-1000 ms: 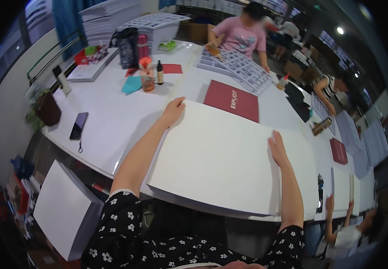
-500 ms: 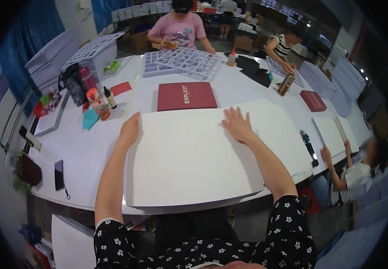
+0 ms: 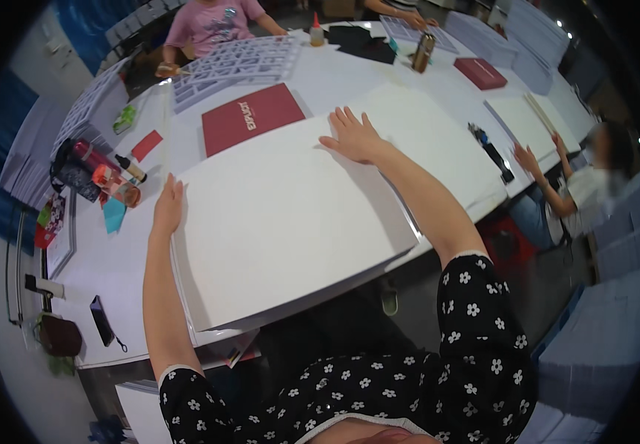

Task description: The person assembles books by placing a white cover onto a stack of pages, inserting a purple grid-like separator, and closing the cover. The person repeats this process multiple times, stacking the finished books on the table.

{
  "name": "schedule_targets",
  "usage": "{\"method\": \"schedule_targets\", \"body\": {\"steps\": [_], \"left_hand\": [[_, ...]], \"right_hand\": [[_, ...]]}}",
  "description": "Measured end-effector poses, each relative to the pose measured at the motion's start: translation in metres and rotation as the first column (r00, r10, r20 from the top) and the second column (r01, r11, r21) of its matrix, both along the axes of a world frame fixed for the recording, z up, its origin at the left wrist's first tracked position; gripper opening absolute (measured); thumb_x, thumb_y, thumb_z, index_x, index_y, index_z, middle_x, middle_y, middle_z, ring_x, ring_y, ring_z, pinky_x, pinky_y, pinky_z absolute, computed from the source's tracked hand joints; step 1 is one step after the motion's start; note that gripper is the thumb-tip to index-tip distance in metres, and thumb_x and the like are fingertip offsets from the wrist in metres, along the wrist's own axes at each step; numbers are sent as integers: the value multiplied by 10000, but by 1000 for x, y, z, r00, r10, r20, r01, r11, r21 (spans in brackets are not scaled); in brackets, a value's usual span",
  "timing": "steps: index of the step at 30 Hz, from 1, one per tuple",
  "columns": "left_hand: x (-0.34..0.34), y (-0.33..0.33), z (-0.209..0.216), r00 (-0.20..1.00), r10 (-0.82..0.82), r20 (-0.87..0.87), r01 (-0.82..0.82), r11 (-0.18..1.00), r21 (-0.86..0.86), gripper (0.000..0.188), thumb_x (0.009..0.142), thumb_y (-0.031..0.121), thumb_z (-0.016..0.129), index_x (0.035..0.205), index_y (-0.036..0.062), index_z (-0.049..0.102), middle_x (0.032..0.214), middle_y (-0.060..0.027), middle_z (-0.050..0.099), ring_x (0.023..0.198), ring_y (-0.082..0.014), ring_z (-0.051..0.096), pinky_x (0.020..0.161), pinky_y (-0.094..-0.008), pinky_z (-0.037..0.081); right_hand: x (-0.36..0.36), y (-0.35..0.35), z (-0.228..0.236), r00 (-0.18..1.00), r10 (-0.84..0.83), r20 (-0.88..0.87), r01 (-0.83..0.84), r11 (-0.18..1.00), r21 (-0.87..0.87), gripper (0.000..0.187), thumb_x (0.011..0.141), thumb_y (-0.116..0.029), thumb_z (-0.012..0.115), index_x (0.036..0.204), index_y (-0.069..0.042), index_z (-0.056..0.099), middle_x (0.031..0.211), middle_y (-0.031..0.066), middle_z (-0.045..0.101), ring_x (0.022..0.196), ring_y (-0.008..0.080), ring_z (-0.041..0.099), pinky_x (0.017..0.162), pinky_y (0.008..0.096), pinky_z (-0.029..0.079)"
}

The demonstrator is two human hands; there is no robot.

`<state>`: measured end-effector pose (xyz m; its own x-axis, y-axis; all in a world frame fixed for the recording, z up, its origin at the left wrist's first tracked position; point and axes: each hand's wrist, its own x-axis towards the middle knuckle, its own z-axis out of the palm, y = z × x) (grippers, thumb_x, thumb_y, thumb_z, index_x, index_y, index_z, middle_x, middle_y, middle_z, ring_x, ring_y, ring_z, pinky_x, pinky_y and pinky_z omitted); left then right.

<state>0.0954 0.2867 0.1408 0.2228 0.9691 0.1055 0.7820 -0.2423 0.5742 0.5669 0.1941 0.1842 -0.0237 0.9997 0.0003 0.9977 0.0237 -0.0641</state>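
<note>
A stack of large white sheets (image 3: 283,229) lies in front of me, its near edge at the table's front. My right hand (image 3: 355,139) rests palm down on the stack's far right part, fingers spread. Along the left edge of the stack, my left hand (image 3: 167,207) is held with its fingers stretched out, touching the side. Neither hand grips anything. Just beyond the stack is a flat dark red box (image 3: 224,126) with pale lettering on its lid. More white sheets (image 3: 438,148) extend from under my right forearm toward the right.
Left on the white table (image 3: 139,274) are a phone (image 3: 101,322), bottles (image 3: 118,185) and a teal paper piece (image 3: 113,214). White grid trays (image 3: 238,63) stand at the back, near a person in pink (image 3: 213,26). Another person (image 3: 583,185) works at the right beside white boards (image 3: 531,122).
My view has turned and tilted, so the table appears slanted and shifted left. Both hands stay on the stack in nearly the same places.
</note>
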Motion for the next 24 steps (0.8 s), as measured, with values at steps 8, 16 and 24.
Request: {"method": "schedule_targets", "body": {"steps": [8,16,24], "left_hand": [[-21,-27,1,992,-37,-122,37,999,-4,646,1044,459,400,1557,85,274,1610,-301,111,1485,-498,77,1204,-506,156],[-10,-140,35,811,-5,-585,124,979,163,571,994,417,521,1450,82,444,1581,-289,214,1453,-507,190,1145,-626,218],[100,-307,48,823,-442,-357,534,816,222,834,908,581,565,1501,35,350,1567,-181,334,1482,-350,260,1183,-586,179]], "right_hand": [[4,-135,-2,987,162,-13,-162,987,14,816,988,-557,430,1534,14,227,1619,229,168,1508,432,70,1205,562,124],[-19,-277,24,973,229,7,-229,972,57,916,861,-483,661,1494,61,283,1609,236,193,1502,445,84,1201,586,102],[-120,-284,8,874,486,-9,-469,847,249,1005,839,-675,508,1446,105,328,1535,296,307,1461,462,232,1167,651,130]]}}
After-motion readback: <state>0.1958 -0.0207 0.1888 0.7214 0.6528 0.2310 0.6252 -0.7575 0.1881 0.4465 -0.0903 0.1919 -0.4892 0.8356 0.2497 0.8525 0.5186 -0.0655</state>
